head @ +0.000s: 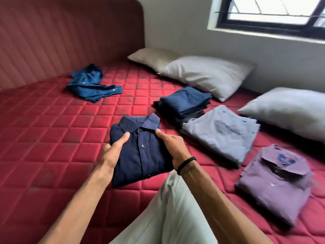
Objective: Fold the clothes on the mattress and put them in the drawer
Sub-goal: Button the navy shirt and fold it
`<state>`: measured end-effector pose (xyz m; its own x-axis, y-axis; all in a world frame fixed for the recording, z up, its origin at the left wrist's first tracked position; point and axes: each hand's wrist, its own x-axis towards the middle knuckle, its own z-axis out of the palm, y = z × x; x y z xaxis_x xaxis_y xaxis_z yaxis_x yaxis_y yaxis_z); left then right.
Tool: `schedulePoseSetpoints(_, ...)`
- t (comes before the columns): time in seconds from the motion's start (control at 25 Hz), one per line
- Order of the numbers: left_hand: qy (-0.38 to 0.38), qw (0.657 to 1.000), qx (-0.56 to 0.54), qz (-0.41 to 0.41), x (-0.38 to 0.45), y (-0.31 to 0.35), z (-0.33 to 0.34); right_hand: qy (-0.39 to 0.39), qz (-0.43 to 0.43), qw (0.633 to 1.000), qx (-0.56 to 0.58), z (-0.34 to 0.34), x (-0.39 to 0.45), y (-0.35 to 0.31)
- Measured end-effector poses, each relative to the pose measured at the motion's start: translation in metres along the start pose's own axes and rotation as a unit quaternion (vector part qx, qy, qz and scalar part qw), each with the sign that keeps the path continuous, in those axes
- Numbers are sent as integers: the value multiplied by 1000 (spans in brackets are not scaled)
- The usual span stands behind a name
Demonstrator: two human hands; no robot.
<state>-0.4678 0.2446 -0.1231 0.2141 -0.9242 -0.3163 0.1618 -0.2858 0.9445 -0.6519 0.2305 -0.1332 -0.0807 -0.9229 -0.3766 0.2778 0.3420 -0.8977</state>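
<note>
A folded navy button-up shirt (140, 152) is held just above the red quilted mattress (52, 138), collar away from me. My left hand (114, 152) grips its left edge with the thumb on top. My right hand (173, 147) grips its right edge the same way. To the right lie a folded stack of dark blue clothes (184, 103), folded grey trousers (221, 132) and a folded purple shirt (274, 182). An unfolded blue garment (89, 85) lies crumpled at the far left of the mattress.
Three pillows lie along the far right side: a beige pillow (154, 57), a white pillow (207, 73) and a second white pillow (290, 110). A red padded headboard (61, 37) rises behind. My knee in pale trousers (172, 208) rests on the mattress. No drawer is in view.
</note>
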Motion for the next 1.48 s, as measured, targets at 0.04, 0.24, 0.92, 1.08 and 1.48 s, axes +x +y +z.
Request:
schedulePoseSetpoints(0.04, -16, 1000, -1, 9, 2, 3, 19, 16, -13, 1000, 6, -17, -1, -10)
schedulePoseSetpoints(0.24, -127, 992, 4, 7, 0, 4, 111, 91, -59, 994, -7, -106, -25, -57)
schedulePoseSetpoints(0.92, -436, 882, 171, -59, -89, -169, 313, 491, -71, 849, -180, -375, -113, 32)
schedulePoseSetpoints(1.08, -375, 912, 165, -19, -77, -189, 295, 511, -79, 832, -202, -382, -102, 55)
schedulePoseSetpoints(1.48, -289, 945, 141, 64, -81, -194, 292, 518, -39, 825, -223, -381, -93, 32)
